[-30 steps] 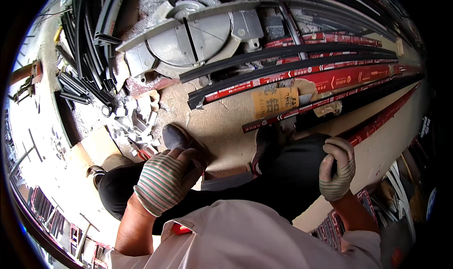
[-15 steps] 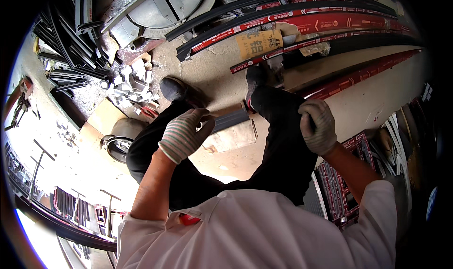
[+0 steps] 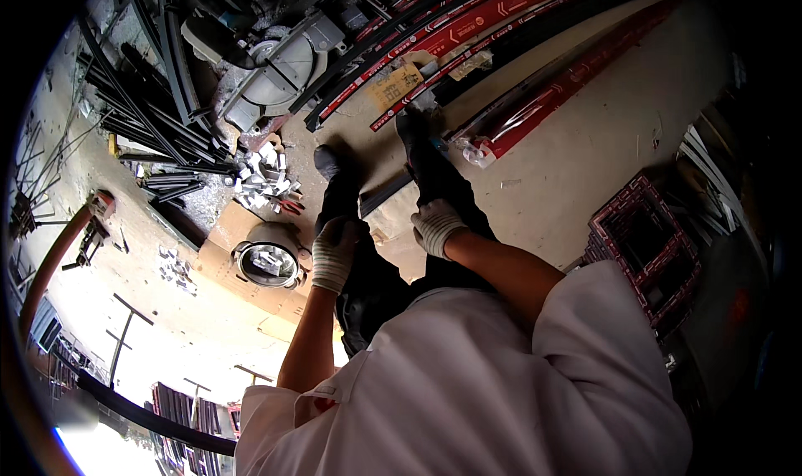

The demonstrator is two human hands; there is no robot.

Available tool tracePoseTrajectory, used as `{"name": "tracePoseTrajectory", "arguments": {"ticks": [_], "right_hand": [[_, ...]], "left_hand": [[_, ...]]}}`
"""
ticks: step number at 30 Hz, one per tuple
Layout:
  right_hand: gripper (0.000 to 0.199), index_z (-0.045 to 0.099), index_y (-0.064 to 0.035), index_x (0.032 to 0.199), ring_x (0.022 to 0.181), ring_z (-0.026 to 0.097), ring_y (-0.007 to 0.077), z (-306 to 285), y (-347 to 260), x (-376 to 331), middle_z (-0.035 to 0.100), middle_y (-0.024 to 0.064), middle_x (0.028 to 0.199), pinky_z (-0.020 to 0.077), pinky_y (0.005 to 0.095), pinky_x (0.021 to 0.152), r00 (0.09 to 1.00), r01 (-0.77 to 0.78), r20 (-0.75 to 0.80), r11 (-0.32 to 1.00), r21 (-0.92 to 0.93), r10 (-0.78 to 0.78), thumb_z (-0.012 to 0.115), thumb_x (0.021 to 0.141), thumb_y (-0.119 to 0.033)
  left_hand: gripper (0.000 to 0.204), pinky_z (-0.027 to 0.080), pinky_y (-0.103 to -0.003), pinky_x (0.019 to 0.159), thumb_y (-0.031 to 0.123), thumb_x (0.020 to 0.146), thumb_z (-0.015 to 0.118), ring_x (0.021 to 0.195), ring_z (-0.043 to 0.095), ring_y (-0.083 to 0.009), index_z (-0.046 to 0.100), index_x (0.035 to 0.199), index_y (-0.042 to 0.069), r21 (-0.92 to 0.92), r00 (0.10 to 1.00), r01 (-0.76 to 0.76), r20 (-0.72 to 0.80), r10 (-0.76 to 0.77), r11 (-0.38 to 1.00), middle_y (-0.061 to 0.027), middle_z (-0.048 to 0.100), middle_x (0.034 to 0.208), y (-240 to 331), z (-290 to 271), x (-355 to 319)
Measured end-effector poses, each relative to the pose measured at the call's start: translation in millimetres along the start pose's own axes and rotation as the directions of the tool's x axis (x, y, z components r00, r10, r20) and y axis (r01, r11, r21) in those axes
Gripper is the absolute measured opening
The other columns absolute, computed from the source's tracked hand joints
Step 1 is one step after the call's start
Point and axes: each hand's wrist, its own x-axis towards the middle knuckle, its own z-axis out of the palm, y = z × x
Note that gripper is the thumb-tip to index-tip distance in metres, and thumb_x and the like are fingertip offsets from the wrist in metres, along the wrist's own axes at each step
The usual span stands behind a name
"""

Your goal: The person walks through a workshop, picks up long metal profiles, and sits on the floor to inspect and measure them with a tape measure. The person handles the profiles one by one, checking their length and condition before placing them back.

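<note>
My left hand (image 3: 336, 252), in a striped knit glove, rests curled against my left trouser leg (image 3: 338, 200) near the knee. In a matching glove, my right hand (image 3: 438, 228) lies closed against my right trouser leg (image 3: 451, 185). The fingers of both hands are partly hidden, and whether they pinch the cloth cannot be made out. A dark grey profile piece (image 3: 386, 194) lies on the floor between my legs. Left of my left hand stands a round metal pot (image 3: 282, 234) with shiny scraps inside. Red-handled pliers (image 3: 291, 206) lie beyond it.
Metal offcuts (image 3: 266, 179) are heaped left of my feet, beside bundled black profiles (image 3: 138, 113). A round-based metal machine (image 3: 280, 71) stands ahead. Long red-wrapped profiles (image 3: 476, 27) stretch to the right. Cardboard (image 3: 224, 235) lies under the pot. Red-and-black frames (image 3: 643, 250) are stacked at right.
My view has shifted and the floor things look smaller. My right hand has moved inward onto my right leg, and my left hand has come down against my left leg.
</note>
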Motion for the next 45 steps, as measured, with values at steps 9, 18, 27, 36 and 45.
{"name": "tracePoseTrajectory", "arguments": {"ticks": [9,18,27,36,45], "right_hand": [[0.020,0.066,-0.0083,0.094,0.095,0.065,0.0363,-33,-67,-105,0.068,0.0164,0.098,0.0520,0.0453,0.083,0.876,-0.297,-0.109,0.704,0.645,0.469,0.057,0.091,-0.026],[0.032,0.067,-0.0107,0.105,0.104,0.065,0.0399,-4,-85,-203,0.070,0.0195,0.106,0.0530,0.0456,0.089,0.496,-0.337,-0.031,0.225,0.914,0.868,0.056,0.094,-0.039],[0.043,0.069,-0.0076,0.110,0.105,0.068,0.0328,61,-38,-279,0.072,0.0173,0.108,0.0522,0.0400,0.091,0.440,-0.305,0.145,-0.004,0.952,0.886,0.059,0.093,-0.046],[0.030,0.069,-0.0080,0.108,0.101,0.068,0.0306,178,86,-371,0.071,0.0137,0.109,0.0537,0.0395,0.089,0.477,-0.167,-0.011,0.103,0.981,0.879,0.059,0.093,-0.032],[0.024,0.067,-0.0040,0.083,0.064,0.063,0.0141,392,201,-580,0.066,0.0052,0.071,0.0535,0.0288,0.062,0.195,0.544,0.430,-0.462,0.700,0.881,0.061,0.092,-0.025]], "left_hand": [[0.014,0.050,-0.035,0.070,0.013,0.095,0.056,0.076,0.061,-0.0157,0.065,0.090,0.003,0.395,0.984,-0.169,0.127,0.128,0.903,-0.0080,0.065,0.080,44,-134,6],[0.019,0.043,-0.025,0.059,0.025,0.097,0.060,0.065,0.051,-0.0058,0.067,0.088,0.010,0.562,0.988,-0.148,0.112,0.103,0.814,0.0057,0.059,0.076,149,-172,14],[0.020,0.046,-0.025,0.053,0.024,0.094,0.063,0.062,0.059,-0.0110,0.065,0.099,0.005,0.461,0.969,-0.216,0.209,0.131,0.861,-0.0026,0.064,0.083,145,-60,-7],[0.010,0.053,-0.034,0.067,0.013,0.093,0.062,0.077,0.067,-0.0206,0.065,0.100,0.006,0.652,0.815,-0.579,0.463,0.348,0.489,-0.0076,0.068,0.087,102,150,-97],[0.020,0.057,-0.030,0.074,0.012,0.100,0.062,0.088,0.070,-0.0148,0.066,0.118,0.005,0.192,0.105,-0.959,0.924,0.367,-0.207,-0.0080,0.071,0.097,161,592,-364]]}}
